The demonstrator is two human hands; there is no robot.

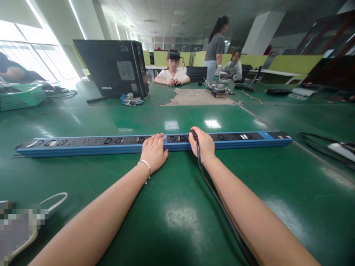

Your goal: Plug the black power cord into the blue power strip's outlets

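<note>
A long blue power strip with black sockets lies across the green table. My left hand rests over the strip's middle, fingers on its top face and thumb along the front edge; it grips the strip. Just to the right, my right hand is closed around the plug end of a black cable, held at the strip's top. The cable runs down toward me beside my right forearm. Whether the plug sits in a socket is hidden by my fingers.
Behind the strip stand a black computer case and gloves. A green basket is at the left, black cables at the right. A bottle stands near small parts. Several people are beyond the table.
</note>
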